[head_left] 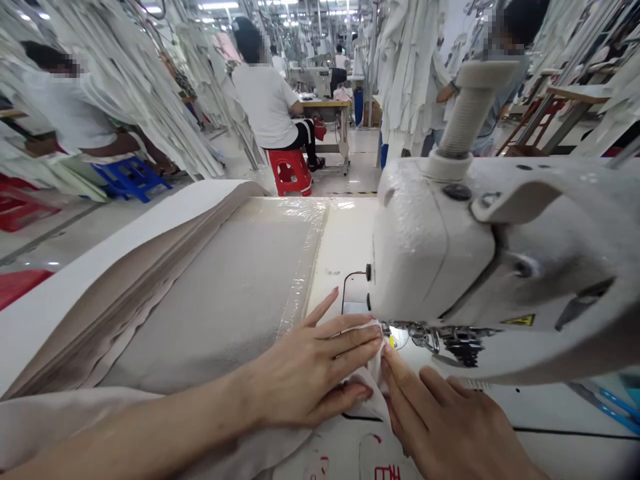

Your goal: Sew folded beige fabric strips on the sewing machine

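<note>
Fabric (374, 381) partly beneath left hand (320, 367)

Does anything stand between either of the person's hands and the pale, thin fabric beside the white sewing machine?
Nothing visible does. The left hand lies on the pale, thin fabric, and the right hand touches it from the right side. The bulky white sewing machine rises just beyond, not between.
</note>
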Available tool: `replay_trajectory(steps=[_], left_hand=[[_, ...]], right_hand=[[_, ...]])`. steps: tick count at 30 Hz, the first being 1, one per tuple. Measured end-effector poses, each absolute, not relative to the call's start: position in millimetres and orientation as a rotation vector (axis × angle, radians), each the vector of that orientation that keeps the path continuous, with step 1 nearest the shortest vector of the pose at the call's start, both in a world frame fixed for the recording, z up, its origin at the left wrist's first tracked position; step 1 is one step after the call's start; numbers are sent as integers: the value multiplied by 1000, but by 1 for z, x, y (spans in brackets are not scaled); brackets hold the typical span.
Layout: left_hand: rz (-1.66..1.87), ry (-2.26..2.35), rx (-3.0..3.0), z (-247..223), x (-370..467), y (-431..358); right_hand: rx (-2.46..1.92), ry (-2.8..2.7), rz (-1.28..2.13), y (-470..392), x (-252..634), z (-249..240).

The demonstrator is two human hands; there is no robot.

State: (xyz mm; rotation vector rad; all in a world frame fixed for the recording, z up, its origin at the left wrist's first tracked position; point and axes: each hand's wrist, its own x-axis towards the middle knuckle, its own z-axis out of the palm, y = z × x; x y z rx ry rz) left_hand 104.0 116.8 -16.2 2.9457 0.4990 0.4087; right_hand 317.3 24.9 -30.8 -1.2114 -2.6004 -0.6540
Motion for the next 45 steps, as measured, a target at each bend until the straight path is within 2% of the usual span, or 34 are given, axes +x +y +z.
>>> replay_trajectory(steps=[16,24,30,33,36,40,45], left_hand=[[489,518,2920,-22,104,116],[823,295,2893,-14,107,109],[690,570,2472,-12,111,115],[638,713,2380,-12,113,118],[553,687,2466,-12,114,117],[459,631,2583,-14,112,113],[559,582,2453,-18,115,118]], right_hand=[[-1260,-2585,-645,20,313,-34],[-1160,-2408,-500,26,328,-16],[-958,-2450,-420,11,324,-6],[-1049,-2483,-423,5,313,-18],[-1216,-2426,-427,8,310,-28],[-1317,-2344,-247,17,315,-27],[-1353,-2325,-112,26,319,-25]])
